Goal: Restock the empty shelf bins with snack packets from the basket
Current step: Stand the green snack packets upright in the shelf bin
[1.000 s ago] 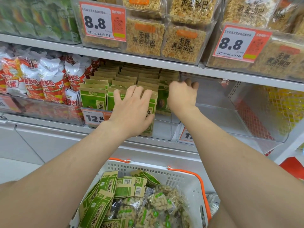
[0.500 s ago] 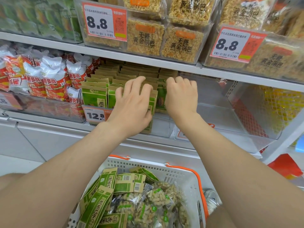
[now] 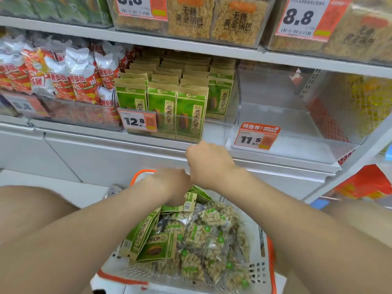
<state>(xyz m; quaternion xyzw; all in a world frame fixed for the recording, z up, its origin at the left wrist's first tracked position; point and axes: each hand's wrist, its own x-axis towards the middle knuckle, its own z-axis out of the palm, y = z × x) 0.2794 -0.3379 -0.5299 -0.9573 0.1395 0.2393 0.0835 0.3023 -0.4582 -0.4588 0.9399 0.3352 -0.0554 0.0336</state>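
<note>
Red-and-white snack bags (image 3: 70,75) are stacked in a clear bin at far left of the middle shelf. Just beside it, a second bin (image 3: 214,130) is filled with rows of upright green seed packets (image 3: 191,111); a 12.8 price tag (image 3: 139,122) is fixed to its front. Below the shelf, the left hand (image 3: 174,185) is placed down inside the basket (image 3: 257,270), fingers pointed onto a loose green packet (image 3: 188,203) at the far end of the pile. The fingertips are hidden, so a grip cannot be told. The right hand (image 3: 209,164) is held just beside and above the left, over the basket's far rim, fingers curled in, nothing seen in it. The white, orange-trimmed basket is loaded with green basket packets (image 3: 148,238) on its left side and clear packs of pale snack pieces (image 3: 203,240) on its right. Further right on the shelf, an empty bin (image 3: 275,124) is set beside the filled one, an 11.5 price tag (image 3: 255,137) on its front. On the shelf above, rice-crust packs (image 3: 237,20) and an 8.8 price tag (image 3: 303,18) are seen
</note>
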